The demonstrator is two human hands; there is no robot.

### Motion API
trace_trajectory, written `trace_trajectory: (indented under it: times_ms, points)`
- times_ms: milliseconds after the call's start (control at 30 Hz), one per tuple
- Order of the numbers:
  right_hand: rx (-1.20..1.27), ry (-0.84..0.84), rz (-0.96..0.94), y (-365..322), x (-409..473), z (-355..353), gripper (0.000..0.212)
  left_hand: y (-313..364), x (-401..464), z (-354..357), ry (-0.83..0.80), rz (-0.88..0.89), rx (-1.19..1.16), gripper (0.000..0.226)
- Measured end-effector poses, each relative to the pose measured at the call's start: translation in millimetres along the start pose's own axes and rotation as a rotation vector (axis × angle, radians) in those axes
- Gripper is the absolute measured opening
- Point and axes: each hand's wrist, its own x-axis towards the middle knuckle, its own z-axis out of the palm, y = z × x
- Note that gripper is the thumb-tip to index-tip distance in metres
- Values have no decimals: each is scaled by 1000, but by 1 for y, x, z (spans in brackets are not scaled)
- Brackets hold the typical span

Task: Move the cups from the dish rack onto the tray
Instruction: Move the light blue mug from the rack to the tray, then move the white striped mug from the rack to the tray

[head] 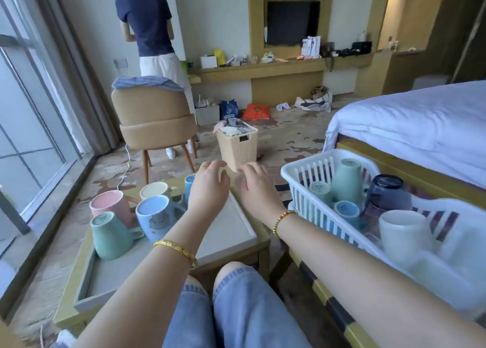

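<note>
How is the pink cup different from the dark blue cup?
The pink cup stands on the tray with its mouth up; the dark blue cup sits in the white dish rack with its mouth down. The pink cup looks solid and pale, while the dark blue cup looks dark and glassy. Neither is touched by a hand.

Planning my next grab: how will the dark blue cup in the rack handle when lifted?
The dark blue cup looks like translucent glass, so probably slippery and breakable. It sits upside down, leaning among other cups in the rack, so it may knock neighbours.
</note>
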Motion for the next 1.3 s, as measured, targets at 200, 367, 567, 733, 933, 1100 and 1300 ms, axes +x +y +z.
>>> trace_trajectory:
  times_ms: [200,367,567,733,933,1100,1300]
  points:
    - [-51,194,213,71,-30,-98,31,95,-20,61,-182,149,-104,29]
    - [-190,249,465,133,-65,-151,29,156,-52,117,-411,215,-213,34]
    - [-317,187,825,180,-104,-182,30,188,-84,169,-765,177,-142,48]
    - [-275,-100,956,197,-110,-188,38,198,-79,184,-842,69,-81,50]
    - [-212,-21,1000,190,-109,-175,30,198,-82,202,-917,81,34,73]
    - [23,98,1080,190,-105,-169,48,196,-77,212,-939,30,58,89]
    - [13,-11,1085,183,-110,-176,40,197,-82,217,-981,156,309,94]
